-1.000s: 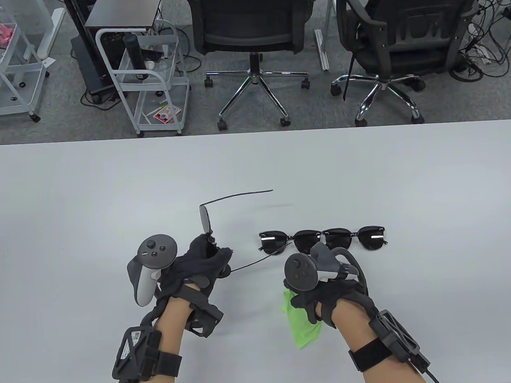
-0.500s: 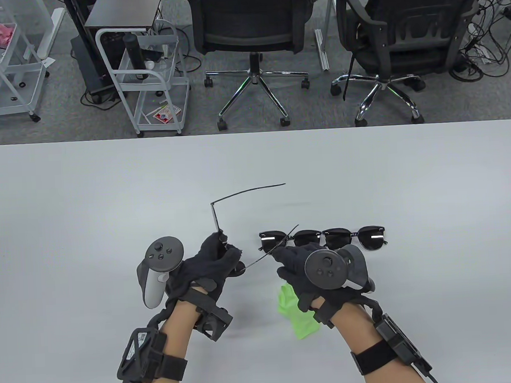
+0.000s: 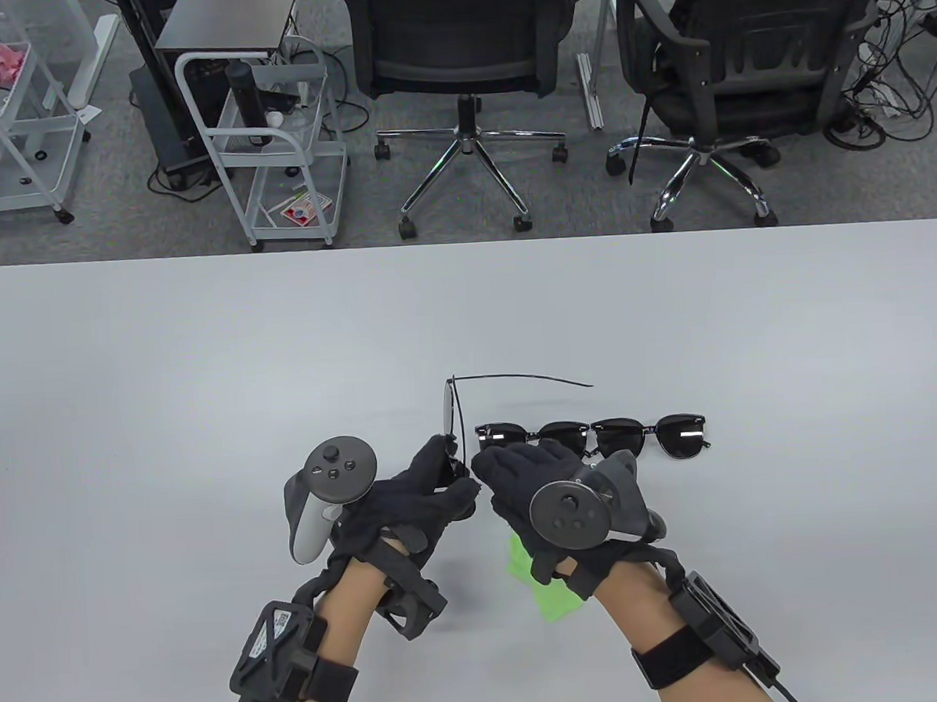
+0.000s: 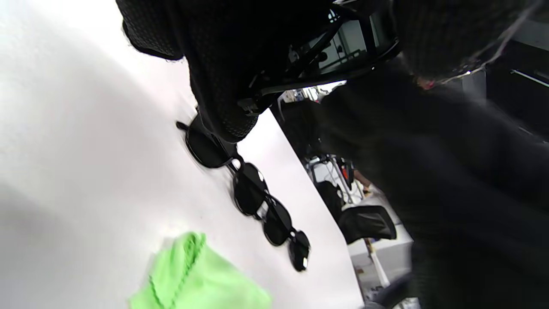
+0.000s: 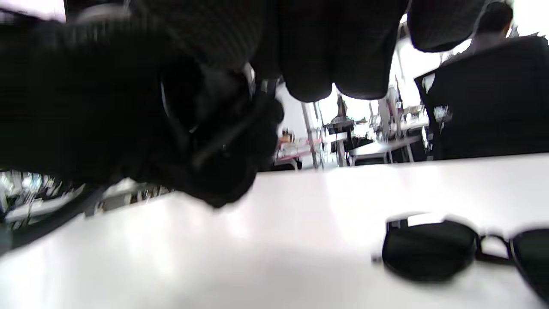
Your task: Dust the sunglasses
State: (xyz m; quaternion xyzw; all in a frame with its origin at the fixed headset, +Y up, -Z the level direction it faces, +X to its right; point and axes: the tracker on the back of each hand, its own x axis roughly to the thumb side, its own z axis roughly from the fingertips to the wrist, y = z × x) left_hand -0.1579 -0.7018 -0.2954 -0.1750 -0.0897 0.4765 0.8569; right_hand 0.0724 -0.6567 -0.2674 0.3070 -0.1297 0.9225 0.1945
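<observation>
The left hand (image 3: 413, 495) pinches thin-framed sunglasses (image 3: 450, 426) above the tabletop (image 3: 202, 365), front edge-on along 12 to 6 o'clock, one temple (image 3: 529, 381) pointing toward 3 o'clock. The right hand (image 3: 534, 481), fingers extended, meets them at the left fingertips; its grip is hidden.

Beyond the far edge of the white bench (image 3: 200, 326) lies grey carpet. Two black office chairs stand there on star bases, one (image 3: 460, 45) past the middle of the far edge, the other (image 3: 751, 54) toward the far right corner. A white wire trolley (image 3: 269, 142) stands toward the far left, with a second trolley (image 3: 9, 116) further left. Tangled cables (image 3: 901, 69) lie at the far right.
</observation>
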